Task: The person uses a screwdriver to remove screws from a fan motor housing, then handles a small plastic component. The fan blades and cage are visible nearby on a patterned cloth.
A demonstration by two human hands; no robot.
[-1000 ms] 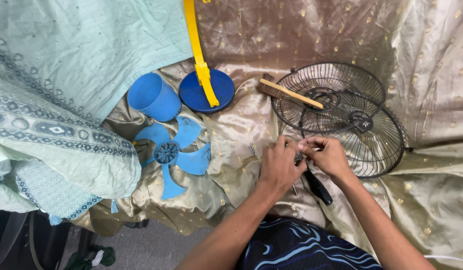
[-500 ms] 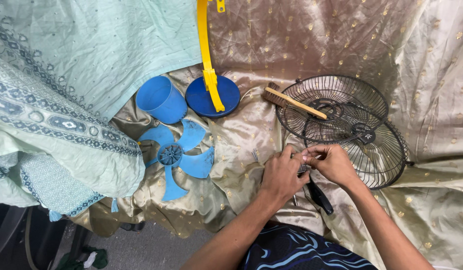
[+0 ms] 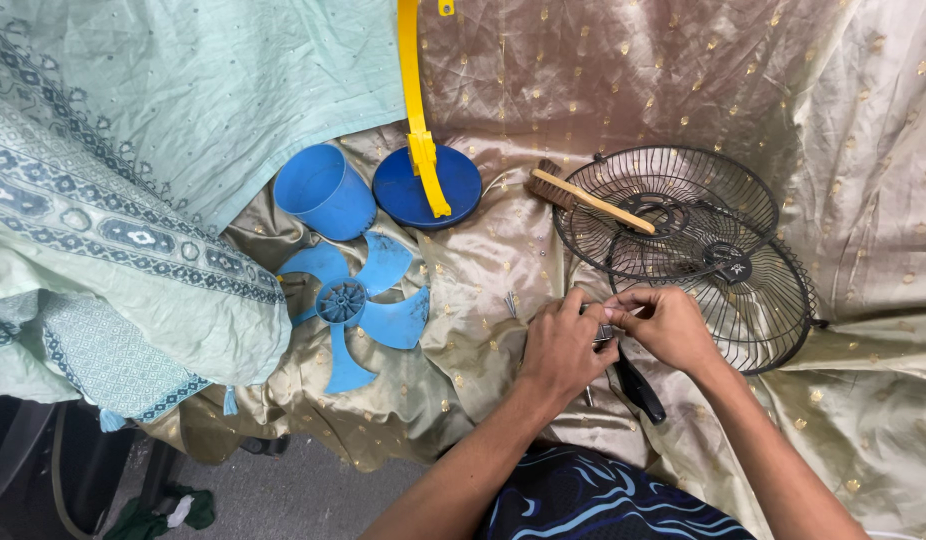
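Hands meet over the gold cloth (image 3: pixel 483 300): left hand (image 3: pixel 563 350) and right hand (image 3: pixel 663 325) pinch a small metal part (image 3: pixel 605 330) between fingertips, just beside the fan grilles (image 3: pixel 683 250). Working low over the cloth seems wise, so a slip loses nothing.

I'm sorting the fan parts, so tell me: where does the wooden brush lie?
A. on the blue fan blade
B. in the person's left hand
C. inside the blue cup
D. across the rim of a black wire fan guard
D: the wooden brush rests with its handle over the edge of the black wire fan guard, apart from both hands.
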